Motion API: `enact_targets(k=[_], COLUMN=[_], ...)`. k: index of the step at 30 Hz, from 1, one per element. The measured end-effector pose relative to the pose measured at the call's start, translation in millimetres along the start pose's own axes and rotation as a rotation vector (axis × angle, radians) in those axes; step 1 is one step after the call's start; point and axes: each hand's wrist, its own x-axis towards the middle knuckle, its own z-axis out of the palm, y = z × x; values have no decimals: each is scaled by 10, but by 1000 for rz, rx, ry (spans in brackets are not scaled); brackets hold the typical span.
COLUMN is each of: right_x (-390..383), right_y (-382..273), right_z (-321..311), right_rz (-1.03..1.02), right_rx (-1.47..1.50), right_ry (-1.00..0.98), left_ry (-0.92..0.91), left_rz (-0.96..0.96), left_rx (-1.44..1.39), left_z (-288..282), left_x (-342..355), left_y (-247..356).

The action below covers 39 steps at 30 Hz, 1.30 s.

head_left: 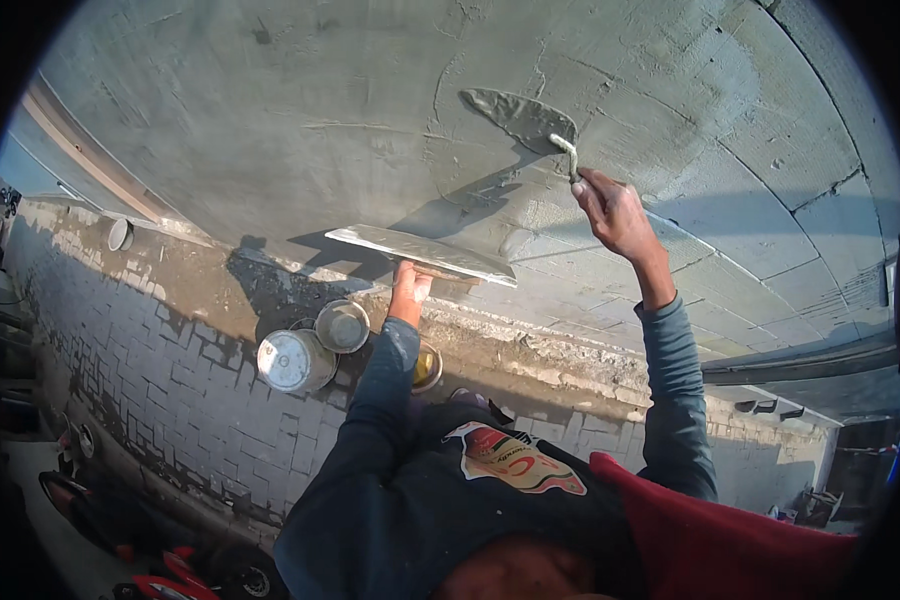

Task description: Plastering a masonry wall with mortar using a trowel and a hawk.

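Note:
My right hand (618, 215) is closed round the handle of a pointed trowel (520, 115), raised at the upper right against the wall. Grey wet mortar coats the trowel's blade, which lies on or very close to the wall (350, 110); the exact contact cannot be told. My left hand (408, 290) grips a flat mortar board (425, 252) from below, its fingers closed on the underside. The board is held roughly level, close to the wall and lower than the trowel. Smooth grey plaster covers the wall's left part, while bare blocks with joint lines show at right.
On the ground at the wall's foot stand a white bucket (295, 360), a smaller grey bucket (343, 327) and a bucket with something yellow (427, 367). Another pail (120, 235) is farther left. Block paving (190, 400) runs alongside, with a red motorcycle (175, 580) parked at lower left.

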Motion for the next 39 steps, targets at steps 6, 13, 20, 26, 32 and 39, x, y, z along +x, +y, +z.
enact_targets(k=[6,13,20,26,32,39], right_x=[-233,-1425,-1331,-1425,-1142,-99], right_y=[-113,267,180,101,-183,-619], right_z=[-1034,-1392,-1155,-1044,-927,-47], right_rz=[90,131,56,-27,-358,-686], right_rx=[370,441,582,320,-73,-62], right_ry=[360,561,602,608,295,157], left_ry=[-46,-366,-752,-1176,-630,-355], left_rz=[96,296,2009,545,542,311], left_rx=[-66,206,1216,414,396,203], left_z=[421,3757,5672,5176,2808,1525], left_x=[191,-1425,-2162,-2104,-2255,-2107], left_y=[-52,719,1611,1753,1759,1498])
